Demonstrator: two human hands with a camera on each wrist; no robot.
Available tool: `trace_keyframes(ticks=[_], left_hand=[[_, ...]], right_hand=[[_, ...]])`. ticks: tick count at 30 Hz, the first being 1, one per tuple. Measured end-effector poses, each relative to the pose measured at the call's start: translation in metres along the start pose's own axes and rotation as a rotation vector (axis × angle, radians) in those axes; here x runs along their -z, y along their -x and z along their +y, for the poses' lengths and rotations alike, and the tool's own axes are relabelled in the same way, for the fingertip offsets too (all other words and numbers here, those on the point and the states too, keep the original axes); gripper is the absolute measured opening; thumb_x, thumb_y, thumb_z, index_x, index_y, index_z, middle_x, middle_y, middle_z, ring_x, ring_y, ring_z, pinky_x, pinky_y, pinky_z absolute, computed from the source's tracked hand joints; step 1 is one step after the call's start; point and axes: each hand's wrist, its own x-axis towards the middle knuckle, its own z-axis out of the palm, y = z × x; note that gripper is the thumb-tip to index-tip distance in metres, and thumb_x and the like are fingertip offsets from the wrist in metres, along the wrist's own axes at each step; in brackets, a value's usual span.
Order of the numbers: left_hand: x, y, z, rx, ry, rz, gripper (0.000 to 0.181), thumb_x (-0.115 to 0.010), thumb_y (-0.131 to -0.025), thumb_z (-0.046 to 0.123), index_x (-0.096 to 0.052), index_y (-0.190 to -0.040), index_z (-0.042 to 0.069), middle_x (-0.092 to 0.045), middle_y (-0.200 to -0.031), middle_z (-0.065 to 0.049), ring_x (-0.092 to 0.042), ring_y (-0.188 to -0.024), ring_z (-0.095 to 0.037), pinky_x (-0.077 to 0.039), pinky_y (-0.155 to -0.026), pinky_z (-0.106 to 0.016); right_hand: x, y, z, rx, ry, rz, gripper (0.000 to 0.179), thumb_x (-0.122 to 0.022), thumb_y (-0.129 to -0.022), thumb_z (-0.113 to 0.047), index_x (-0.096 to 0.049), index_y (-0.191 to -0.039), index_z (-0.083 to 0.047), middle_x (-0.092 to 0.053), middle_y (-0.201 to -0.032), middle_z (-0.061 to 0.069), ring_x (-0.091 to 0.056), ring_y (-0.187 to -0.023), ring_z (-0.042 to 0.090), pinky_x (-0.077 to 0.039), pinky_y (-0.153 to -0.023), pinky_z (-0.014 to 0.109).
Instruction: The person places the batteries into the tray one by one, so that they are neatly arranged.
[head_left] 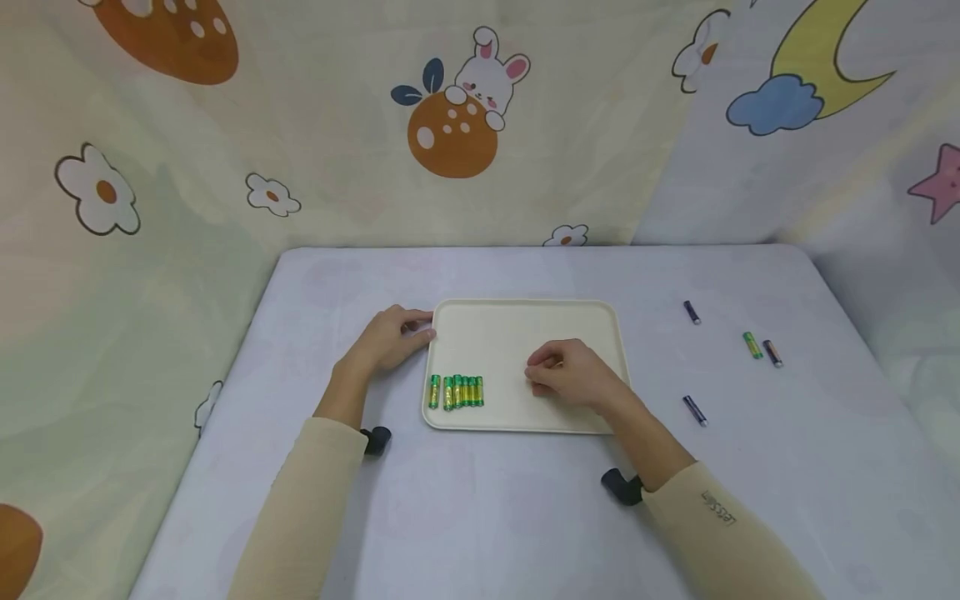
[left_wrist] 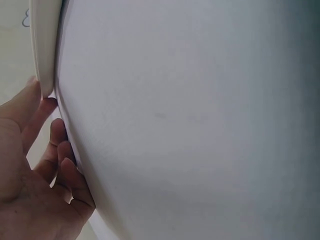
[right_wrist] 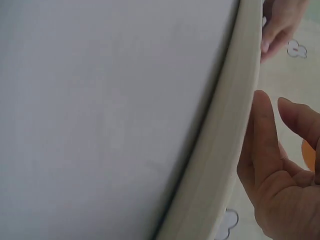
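Observation:
A cream rectangular tray [head_left: 525, 321] lies on the table. My left hand [head_left: 390, 340] is at its left edge; in the left wrist view, thumb and index finger of the left hand [left_wrist: 45, 165] pinch the tray rim [left_wrist: 46, 50]. Over the right part of the tray is my right hand [head_left: 572, 372], fingers loosely bent. Seen from the right wrist, the right hand [right_wrist: 282, 175] has a gap between thumb and fingers and holds nothing. Several green-and-yellow batteries [head_left: 458, 392] stand side by side in a row at the tray's front left, one [head_left: 434, 392] slightly apart.
To the right of the tray, on the white tablecloth [head_left: 750, 500], lie a green battery [head_left: 752, 345], a dark battery [head_left: 772, 353] beside it, another dark battery [head_left: 692, 312] farther back and one [head_left: 695, 411] nearer the front. A patterned cloth [head_left: 337, 108] hangs behind the table.

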Motion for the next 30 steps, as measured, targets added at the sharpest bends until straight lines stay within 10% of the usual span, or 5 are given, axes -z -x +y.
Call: trace_keyframes(ticks=[30], left_hand=[[0.000, 0.002, 0.003, 0.011, 0.008, 0.003, 0.049, -0.064, -0.101, 0.042, -0.060, -0.146, 0.023, -0.060, -0.124, -0.010, -0.054, -0.116, -0.029, -0.046, -0.104, -0.049]], right_hand=[[0.124, 0.046, 0.067, -0.082, 0.218, 0.257, 0.045, -0.063, -0.103, -0.036, -0.060, -0.130, -0.001, -0.067, -0.115, 0.018, -0.070, -0.097, 0.025, -0.056, -0.076, 0.025]])
